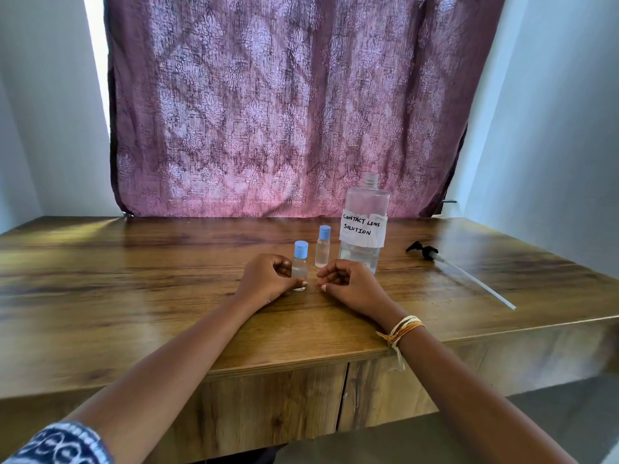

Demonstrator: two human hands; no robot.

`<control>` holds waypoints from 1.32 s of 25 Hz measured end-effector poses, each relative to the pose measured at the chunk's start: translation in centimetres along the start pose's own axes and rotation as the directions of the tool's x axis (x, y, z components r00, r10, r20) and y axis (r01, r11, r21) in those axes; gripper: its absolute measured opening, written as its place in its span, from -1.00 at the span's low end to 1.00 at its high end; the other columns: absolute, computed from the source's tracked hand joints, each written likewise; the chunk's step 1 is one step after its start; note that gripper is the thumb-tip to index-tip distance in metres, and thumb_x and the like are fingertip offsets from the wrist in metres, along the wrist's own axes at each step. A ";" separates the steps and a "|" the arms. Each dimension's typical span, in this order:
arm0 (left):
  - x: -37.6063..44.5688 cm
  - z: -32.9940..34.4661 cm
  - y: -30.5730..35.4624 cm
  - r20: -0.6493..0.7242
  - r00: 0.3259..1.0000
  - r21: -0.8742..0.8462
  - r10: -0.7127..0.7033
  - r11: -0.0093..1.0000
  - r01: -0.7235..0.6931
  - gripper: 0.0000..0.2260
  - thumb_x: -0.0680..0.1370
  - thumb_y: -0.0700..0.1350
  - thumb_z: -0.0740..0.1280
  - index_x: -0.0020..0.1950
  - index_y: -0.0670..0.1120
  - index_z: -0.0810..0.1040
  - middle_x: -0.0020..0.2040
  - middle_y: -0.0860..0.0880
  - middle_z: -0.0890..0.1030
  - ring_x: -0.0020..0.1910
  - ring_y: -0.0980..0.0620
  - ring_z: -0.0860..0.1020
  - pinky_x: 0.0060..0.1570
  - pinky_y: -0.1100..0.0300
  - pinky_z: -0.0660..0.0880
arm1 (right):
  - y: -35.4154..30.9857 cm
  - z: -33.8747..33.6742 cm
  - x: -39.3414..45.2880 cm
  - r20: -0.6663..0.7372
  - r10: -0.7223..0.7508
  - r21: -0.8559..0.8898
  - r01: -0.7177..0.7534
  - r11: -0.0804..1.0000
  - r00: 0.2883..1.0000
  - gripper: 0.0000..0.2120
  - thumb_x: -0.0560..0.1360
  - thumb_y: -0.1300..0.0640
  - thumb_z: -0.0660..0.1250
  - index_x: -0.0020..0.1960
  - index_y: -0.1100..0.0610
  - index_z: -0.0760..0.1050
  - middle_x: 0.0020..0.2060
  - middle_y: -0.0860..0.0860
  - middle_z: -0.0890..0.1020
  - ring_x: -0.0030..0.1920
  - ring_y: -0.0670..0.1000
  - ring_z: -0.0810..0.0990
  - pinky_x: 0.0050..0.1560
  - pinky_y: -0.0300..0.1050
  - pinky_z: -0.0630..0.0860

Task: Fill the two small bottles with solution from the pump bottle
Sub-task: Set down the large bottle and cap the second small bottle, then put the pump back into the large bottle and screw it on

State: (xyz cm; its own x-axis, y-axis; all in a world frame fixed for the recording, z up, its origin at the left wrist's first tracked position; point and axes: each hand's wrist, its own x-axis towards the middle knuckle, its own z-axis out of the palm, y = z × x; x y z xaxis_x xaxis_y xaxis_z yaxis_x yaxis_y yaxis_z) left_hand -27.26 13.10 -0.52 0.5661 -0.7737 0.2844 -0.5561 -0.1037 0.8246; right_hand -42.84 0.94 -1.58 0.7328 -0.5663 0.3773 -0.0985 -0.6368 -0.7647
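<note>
Handling-wise, the two small bottles look like light, stiff clear plastic, smooth and probably a bit slippery, so I'd take each by the body low down and steady it, since something that narrow likely tips easily. The near small bottle (300,262) sits at about 11 o'clock from the left hand (268,279), whose thumb seems to touch its base; the fingers are curled in, but I can't tell if they really grip it. The right hand (348,283) rests on the worktop (134,279) with its fingers curled loosely, holding nothing.

Looks: both have blue flip caps on, and the far small bottle (323,246) stands at 1 o'clock from the near one. The big bottle (365,226), with a handwritten "contact lens solution" label, stands open at 3 o'clock of that. Its pump head (449,266) lies off at 3 o'clock, tube on the wood.
</note>
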 end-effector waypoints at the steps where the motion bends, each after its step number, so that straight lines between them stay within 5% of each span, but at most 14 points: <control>1: 0.1 0.1 0.0 -0.001 1.000 -0.012 -0.007 1.000 0.007 -0.76 0.30 -0.13 0.61 -0.10 -0.08 0.66 -0.32 0.07 0.67 -0.51 0.24 0.56 -0.38 0.38 0.52 | 0.0 0.0 0.0 -0.004 -0.001 -0.006 0.001 1.000 1.000 -0.81 0.41 0.34 0.45 -0.02 0.15 0.60 -0.13 0.09 0.71 -0.04 0.03 0.68 0.09 -0.16 0.59; 4: 0.4 0.5 0.2 -0.045 0.999 0.010 -0.001 1.000 0.002 -0.67 0.33 -0.14 0.60 0.04 -0.14 0.63 -0.24 0.04 0.67 -0.48 0.15 0.57 -0.36 0.31 0.53 | 0.0 0.0 0.0 -0.011 -0.007 -0.027 0.007 1.000 1.000 -0.82 0.41 0.34 0.44 -0.01 0.17 0.61 -0.13 0.10 0.71 -0.06 0.01 0.68 0.06 -0.21 0.59; 9: -0.1 0.9 0.4 -0.167 0.969 0.144 0.183 0.977 -0.160 -0.33 0.29 -0.06 0.61 0.34 -0.12 0.46 0.03 -0.03 0.55 0.01 0.04 0.53 0.04 0.21 0.45 | 0.0 -0.1 0.0 -0.007 0.003 -0.008 -0.004 1.000 1.000 -0.81 0.40 0.36 0.43 -0.05 0.14 0.60 -0.17 0.06 0.70 -0.08 -0.02 0.67 0.06 -0.19 0.59; 12: -0.9 0.8 1.6 -0.339 0.770 0.383 0.540 0.827 -0.411 -0.58 0.39 -0.13 0.47 0.23 -0.14 0.51 0.12 -0.13 0.53 0.13 -0.08 0.51 0.00 0.08 0.55 | -0.2 -0.3 -0.2 0.007 0.015 0.009 -0.015 1.000 1.000 -0.81 0.41 0.36 0.42 -0.04 0.14 0.59 -0.16 0.06 0.70 -0.06 0.03 0.68 0.09 -0.13 0.59; 14: -1.1 1.4 3.6 -0.367 0.687 0.416 0.627 0.771 -0.482 -0.67 0.42 -0.19 0.42 0.17 -0.18 0.53 0.08 -0.16 0.53 0.10 -0.09 0.50 -0.08 0.16 0.52 | -0.3 -0.8 -0.5 -0.006 0.022 0.004 -0.022 1.000 1.000 -0.83 0.42 0.35 0.41 -0.02 0.20 0.61 -0.15 0.07 0.71 -0.08 0.01 0.67 0.08 -0.15 0.59; 17: -1.3 3.1 6.4 -0.334 0.701 0.345 0.630 0.774 -0.530 -0.68 0.44 -0.23 0.40 0.18 -0.20 0.52 0.10 -0.15 0.52 0.11 -0.05 0.48 -0.03 0.20 0.50 | -0.3 -2.0 -1.4 -0.027 0.038 -0.015 -0.038 0.999 0.999 -0.85 0.42 0.35 0.41 -0.04 0.19 0.62 -0.16 0.06 0.71 -0.13 -0.08 0.66 0.02 -0.22 0.58; 22: 0.1 5.7 9.2 -0.326 0.738 0.261 0.591 0.807 -0.530 -0.58 0.42 -0.21 0.39 0.27 -0.18 0.45 0.16 -0.16 0.47 0.17 -0.12 0.47 0.08 -0.02 0.54 | -0.3 -7.2 -2.7 -0.072 0.011 -0.192 -0.025 0.981 0.997 -0.83 0.37 0.38 0.40 -0.22 0.13 0.65 -0.34 -0.02 0.70 -0.28 -0.13 0.65 -0.16 -0.17 0.61; 25: 1.4 6.9 11.3 -0.339 0.704 0.271 0.624 0.781 -0.562 -0.54 0.42 -0.17 0.37 0.30 -0.20 0.42 0.21 -0.20 0.44 0.23 -0.18 0.45 0.19 -0.07 0.48 | 0.9 -11.5 -2.2 -0.310 -0.060 -0.304 -0.040 0.952 0.949 -0.85 0.33 0.30 0.37 -0.39 0.14 0.60 -0.47 0.06 0.64 -0.42 -0.08 0.56 -0.28 -0.04 0.57; 28: 2.9 7.8 13.3 -0.398 0.707 0.238 0.585 0.810 -0.536 -0.50 0.44 -0.07 0.31 0.33 -0.22 0.38 0.27 -0.23 0.42 0.29 -0.21 0.41 0.27 -0.10 0.43 | 2.4 -15.0 -0.6 -0.521 -0.010 -0.326 -0.189 0.926 0.853 -0.83 0.34 0.17 0.32 -0.35 0.26 0.57 -0.40 0.23 0.62 -0.38 -0.06 0.50 -0.30 -0.02 0.52; 33: 5.3 8.6 15.0 -0.445 0.735 0.210 0.511 0.858 -0.470 -0.40 0.44 0.09 0.20 0.40 -0.21 0.32 0.34 -0.21 0.39 0.38 -0.17 0.34 0.38 -0.03 0.31 | 4.9 -18.4 2.8 -0.544 0.149 -0.340 -0.379 0.861 0.826 -0.96 0.39 0.23 0.35 -0.21 0.18 0.58 -0.22 0.08 0.64 -0.09 0.10 0.61 -0.16 -0.21 0.38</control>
State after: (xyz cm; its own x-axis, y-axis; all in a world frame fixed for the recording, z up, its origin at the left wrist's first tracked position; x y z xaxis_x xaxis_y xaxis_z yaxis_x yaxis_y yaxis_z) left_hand -37.86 2.06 9.11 0.4028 -0.3434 0.8484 -0.8703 0.1434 0.4712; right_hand -53.64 -13.37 5.29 0.2245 -0.8472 0.4815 -0.5912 -0.5112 -0.6238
